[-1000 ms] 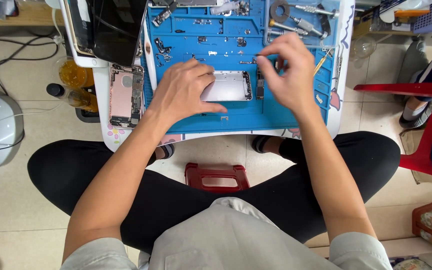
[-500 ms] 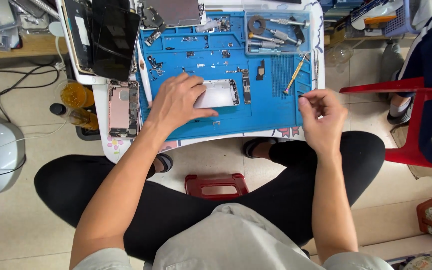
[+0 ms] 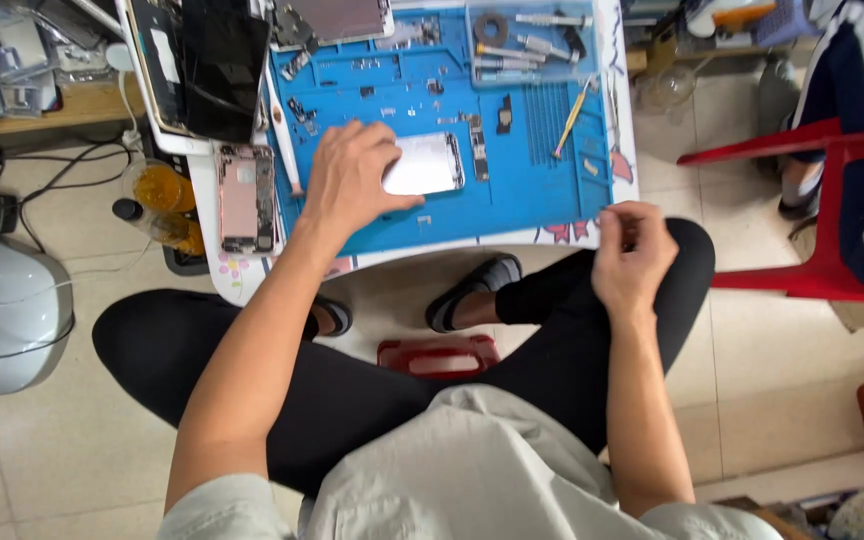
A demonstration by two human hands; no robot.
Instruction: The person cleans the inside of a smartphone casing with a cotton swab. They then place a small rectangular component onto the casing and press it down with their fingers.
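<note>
My left hand (image 3: 350, 182) lies flat on the left end of an opened silver phone shell (image 3: 430, 164), which rests on a blue repair mat (image 3: 512, 190). My right hand (image 3: 632, 255) is off the mat, above my right knee, with the fingers curled together; whether something small sits between them is too hard to see. Small screws and loose parts are scattered over the mat. A yellow-handled tool (image 3: 572, 117) lies on the mat to the right of the shell.
A pink phone back (image 3: 245, 197) lies left of the mat, with black screens (image 3: 222, 60) above it. A tool tray (image 3: 532, 40) sits at the mat's top. A red chair (image 3: 802, 215) with a seated person stands at right. A red stool (image 3: 439, 353) is under me.
My right hand left the phone shell, moving right and toward me, off the mat to above my knee. My left hand stayed on the shell.
</note>
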